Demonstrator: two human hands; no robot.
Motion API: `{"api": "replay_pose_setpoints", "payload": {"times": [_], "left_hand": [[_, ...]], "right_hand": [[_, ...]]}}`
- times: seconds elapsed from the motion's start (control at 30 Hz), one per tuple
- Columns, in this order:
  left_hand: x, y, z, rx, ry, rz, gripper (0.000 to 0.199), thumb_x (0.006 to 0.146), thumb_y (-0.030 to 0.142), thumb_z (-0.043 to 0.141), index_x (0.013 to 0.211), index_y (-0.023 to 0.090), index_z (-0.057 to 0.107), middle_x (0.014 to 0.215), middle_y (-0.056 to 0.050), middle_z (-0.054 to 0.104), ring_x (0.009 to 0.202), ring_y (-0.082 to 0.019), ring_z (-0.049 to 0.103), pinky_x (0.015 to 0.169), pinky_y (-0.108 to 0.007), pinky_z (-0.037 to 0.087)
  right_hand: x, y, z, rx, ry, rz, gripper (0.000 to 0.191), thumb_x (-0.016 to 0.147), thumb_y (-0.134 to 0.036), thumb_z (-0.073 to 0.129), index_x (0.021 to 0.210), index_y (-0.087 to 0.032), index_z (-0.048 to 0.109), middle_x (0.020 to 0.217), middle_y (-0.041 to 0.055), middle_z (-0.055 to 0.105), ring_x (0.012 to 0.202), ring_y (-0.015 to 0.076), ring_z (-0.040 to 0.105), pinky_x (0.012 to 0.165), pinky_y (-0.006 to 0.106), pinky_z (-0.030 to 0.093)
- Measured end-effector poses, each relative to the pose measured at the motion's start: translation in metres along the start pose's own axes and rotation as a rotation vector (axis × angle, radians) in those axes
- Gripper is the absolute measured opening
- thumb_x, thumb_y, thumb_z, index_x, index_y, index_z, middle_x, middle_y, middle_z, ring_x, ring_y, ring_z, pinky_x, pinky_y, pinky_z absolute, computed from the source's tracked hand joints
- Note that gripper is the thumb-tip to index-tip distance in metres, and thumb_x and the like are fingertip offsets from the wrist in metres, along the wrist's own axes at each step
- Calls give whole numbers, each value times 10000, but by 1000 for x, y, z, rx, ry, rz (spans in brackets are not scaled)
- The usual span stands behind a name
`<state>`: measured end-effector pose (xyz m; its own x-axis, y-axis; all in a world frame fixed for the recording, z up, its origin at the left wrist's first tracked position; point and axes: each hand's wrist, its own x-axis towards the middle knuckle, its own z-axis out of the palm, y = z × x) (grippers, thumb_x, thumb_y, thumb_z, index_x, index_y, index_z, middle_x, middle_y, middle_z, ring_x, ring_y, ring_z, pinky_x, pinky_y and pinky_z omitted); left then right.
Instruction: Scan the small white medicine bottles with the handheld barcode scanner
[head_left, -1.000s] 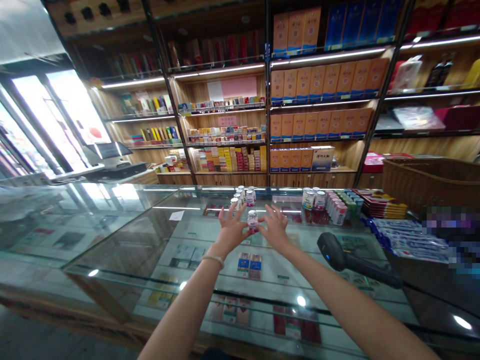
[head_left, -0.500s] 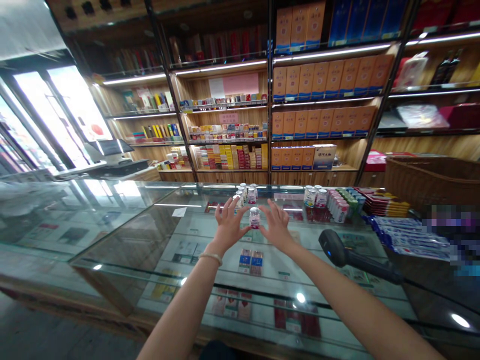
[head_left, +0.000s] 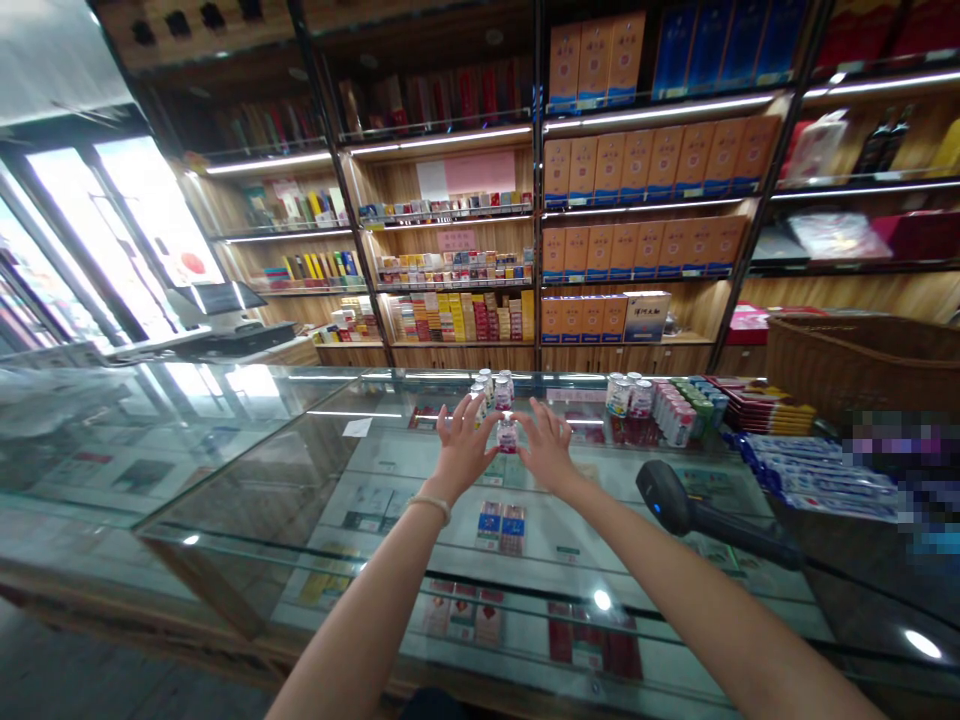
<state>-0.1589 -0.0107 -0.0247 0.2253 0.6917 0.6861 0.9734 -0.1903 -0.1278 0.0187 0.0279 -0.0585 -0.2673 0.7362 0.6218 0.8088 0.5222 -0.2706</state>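
Observation:
A small white and pink bottle [head_left: 507, 436] stands on the glass counter [head_left: 420, 480] between my two hands. My left hand [head_left: 463, 450] is at its left side, fingers spread and thumb pointing at the bottle. On the other side my right hand [head_left: 547, 445] has its fingers apart, with thumb and index tips close to the bottle. Whether the fingertips touch it is hard to tell. Just behind stands a group of similar bottles [head_left: 503, 390], partly hidden by my left fingers.
Right of my hands are more bottles [head_left: 619, 396], pink cans [head_left: 675, 412], stacked red packs [head_left: 750, 405] and blue-white packets [head_left: 814, 475]. A black scanner [head_left: 667, 497] lies nearer, beside my right forearm. A brown basket [head_left: 862, 365] stands far right.
Both hands have closed in slightly around the bottle, their index fingertips now nearer its top. The view has shifted slightly.

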Motion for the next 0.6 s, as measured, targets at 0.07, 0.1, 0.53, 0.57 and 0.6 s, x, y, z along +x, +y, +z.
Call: {"api": "replay_pose_setpoints", "payload": {"times": [0.07, 0.1, 0.53, 0.57, 0.6], "left_hand": [[4, -3, 4, 5, -12, -10, 600, 763, 329, 794, 1331, 337, 600, 1612, -115, 409, 1502, -349, 331, 1247, -604, 23], [6, -4, 6, 8, -15, -13, 603, 761, 322, 795, 1332, 338, 600, 1616, -114, 405, 1502, -351, 331, 1247, -604, 27], [32, -11, 26, 54, -6, -76, 563, 774, 234, 775, 1305, 339, 619, 1628, -96, 399, 1523, -345, 296, 1244, -634, 59], [33, -11, 28, 56, 0, -79, 560, 779, 225, 767, 1308, 334, 617, 1632, -98, 394, 1527, -346, 289, 1243, -639, 59], [33, -11, 31, 58, 7, -81, 553, 787, 215, 755, 1310, 329, 617, 1636, -100, 387, 1531, -347, 283, 1241, -644, 57]], "right_hand": [[5, 0, 3, -1, -8, 10, 559, 875, -174, 581, 1400, -353, 508, 1645, 90, 334, 1489, 272, 288, 1155, 531, 234], [8, 0, 5, -6, -11, 16, 562, 879, -175, 579, 1406, -355, 502, 1646, 90, 332, 1489, 275, 292, 1156, 534, 234], [44, 2, 32, -44, 16, 45, 595, 865, -143, 624, 1410, -353, 507, 1632, 105, 358, 1481, 283, 297, 1165, 574, 216], [46, 3, 34, -42, 19, 47, 592, 866, -140, 620, 1408, -354, 512, 1626, 106, 368, 1476, 283, 304, 1164, 577, 215], [48, 3, 36, -39, 22, 49, 588, 867, -137, 615, 1406, -353, 517, 1620, 107, 379, 1473, 284, 310, 1163, 580, 215]]}}
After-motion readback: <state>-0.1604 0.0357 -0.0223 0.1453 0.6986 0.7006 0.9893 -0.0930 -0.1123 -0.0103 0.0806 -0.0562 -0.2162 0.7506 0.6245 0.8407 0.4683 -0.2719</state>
